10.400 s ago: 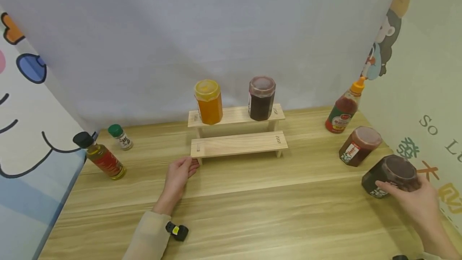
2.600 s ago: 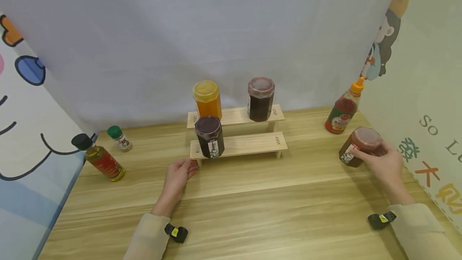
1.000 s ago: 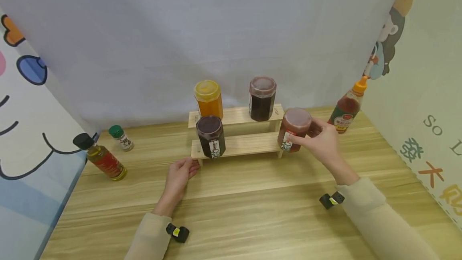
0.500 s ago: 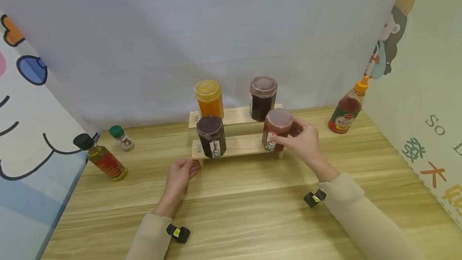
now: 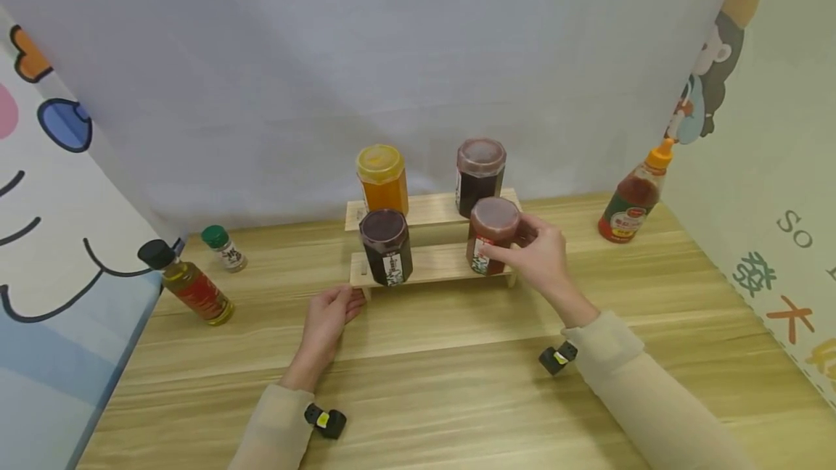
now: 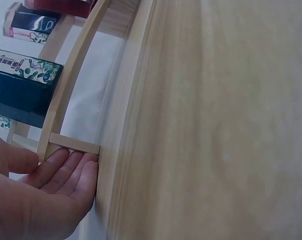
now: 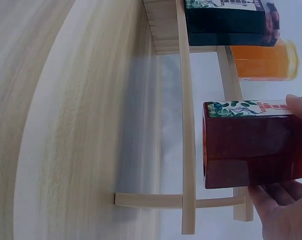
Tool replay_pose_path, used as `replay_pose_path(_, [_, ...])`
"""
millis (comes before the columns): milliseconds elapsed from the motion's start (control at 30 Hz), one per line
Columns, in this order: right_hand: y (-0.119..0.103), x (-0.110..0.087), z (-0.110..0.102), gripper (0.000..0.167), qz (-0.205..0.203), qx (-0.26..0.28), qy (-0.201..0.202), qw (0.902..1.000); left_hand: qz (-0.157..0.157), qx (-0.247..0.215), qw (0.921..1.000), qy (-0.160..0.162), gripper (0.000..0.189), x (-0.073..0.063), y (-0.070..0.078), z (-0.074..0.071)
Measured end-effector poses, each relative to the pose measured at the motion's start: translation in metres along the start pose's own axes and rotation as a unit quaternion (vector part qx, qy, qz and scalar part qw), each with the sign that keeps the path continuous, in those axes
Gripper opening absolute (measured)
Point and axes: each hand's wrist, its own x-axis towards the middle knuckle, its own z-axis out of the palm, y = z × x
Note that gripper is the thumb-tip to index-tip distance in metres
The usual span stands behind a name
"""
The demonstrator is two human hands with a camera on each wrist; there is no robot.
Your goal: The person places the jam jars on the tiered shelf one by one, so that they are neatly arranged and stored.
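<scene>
My right hand (image 5: 543,252) grips a red jam jar (image 5: 490,251) with its thumb on the label side. The jar is upright at the right end of the lower tier of a small two-step wooden shelf (image 5: 431,265). In the right wrist view, a narrow gap shows between the jar's base (image 7: 205,150) and the board. My left hand (image 5: 326,318) touches the left end of the lower tier. In the left wrist view, its nearly straight fingertips meet the shelf leg (image 6: 73,142) and its thumb is at the board's end. A dark jam jar (image 5: 387,252) stands at that tier's left.
On the upper tier stand a yellow-orange jar (image 5: 384,183) and another dark jar (image 5: 480,183). An oil bottle (image 5: 196,292) and a green-capped shaker (image 5: 225,249) are at the left of the table. A ketchup bottle (image 5: 630,201) is at the right, beside the wall.
The right hand earlier brought the dark jar to the lower tier's left end. It then carried the red jar leftward from the right side to the shelf. The left hand stayed put.
</scene>
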Motion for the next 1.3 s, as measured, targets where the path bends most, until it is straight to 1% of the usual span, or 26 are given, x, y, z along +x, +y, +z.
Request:
replay_pose_path(167, [-0.002,0.000,0.002,0.063,0.000,0.015,-0.005,0.9999,0.000,0.000,1.0000,-0.001,0.035,0.000,0.000,0.000])
replay_pose_path(400, [-0.005,0.001,0.003,0.064,0.001,0.001,-0.008,1.0000,0.004,0.003,1.0000,0.001,0.035,-0.001,0.000,0.000])
replay_pose_path(600, [-0.003,0.000,0.005,0.063,-0.008,0.005,-0.010,0.9999,0.004,0.002,1.0000,0.001,0.035,-0.001,0.001,0.001])
replay_pose_path(800, [0.000,-0.001,0.003,0.062,-0.011,0.014,-0.025,0.9995,0.006,0.009,0.9999,-0.001,0.035,-0.002,0.002,0.002])
replay_pose_path(967, [0.002,-0.005,0.001,0.069,0.002,0.016,-0.040,0.9991,0.005,0.011,0.9999,-0.003,0.035,-0.003,0.001,0.002])
replay_pose_path(1100, [0.001,-0.005,-0.001,0.071,0.007,0.008,-0.046,0.9989,0.003,0.010,0.9999,-0.007,0.036,-0.003,0.000,0.001])
replay_pose_path(1300, [0.004,-0.008,-0.006,0.070,-0.003,-0.016,-0.057,0.9982,-0.002,0.007,1.0000,-0.004,0.036,-0.002,0.000,-0.002])
